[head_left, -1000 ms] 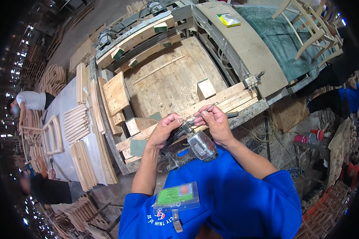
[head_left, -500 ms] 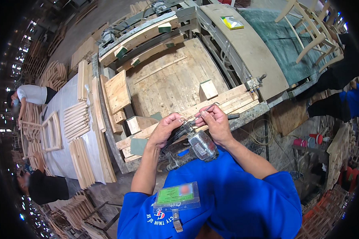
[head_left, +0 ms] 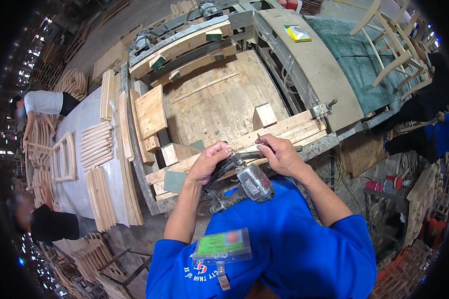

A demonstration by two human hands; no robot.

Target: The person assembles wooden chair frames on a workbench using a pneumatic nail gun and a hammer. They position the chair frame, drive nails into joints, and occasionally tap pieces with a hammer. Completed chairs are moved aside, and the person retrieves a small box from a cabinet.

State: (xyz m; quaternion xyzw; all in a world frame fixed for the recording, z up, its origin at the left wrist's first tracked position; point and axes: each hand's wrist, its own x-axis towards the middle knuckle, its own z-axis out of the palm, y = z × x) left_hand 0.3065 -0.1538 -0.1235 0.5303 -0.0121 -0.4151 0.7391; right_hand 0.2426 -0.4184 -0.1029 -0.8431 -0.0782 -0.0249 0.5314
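Observation:
A grey, scuffed pneumatic nail gun [head_left: 255,182] lies against my blue shirt, its nose pointing away toward the wooden frame. My left hand [head_left: 208,163] is closed around the front of the gun, thumb and forefinger beside the nose. Just right of the nose, my right hand [head_left: 281,153] pinches a thin bent metal hex key [head_left: 259,138]. Only a short end of the key shows past the fingers; the rest is hidden. The right fingertips sit a little apart from the gun's nose.
A clamping frame with wooden rails [head_left: 279,130] surrounds a worn wooden bed [head_left: 209,94]. At left, a sheeted table [head_left: 80,199] carries stacked sticks; two people stand there. A yellow box [head_left: 298,33] lies on the tan board, and a chair frame [head_left: 391,47] stands at far right.
My right hand has drawn right and slightly down, away from the gun's nose, turning the hex key so less of it shows. My left hand and the nail gun stay nearly still.

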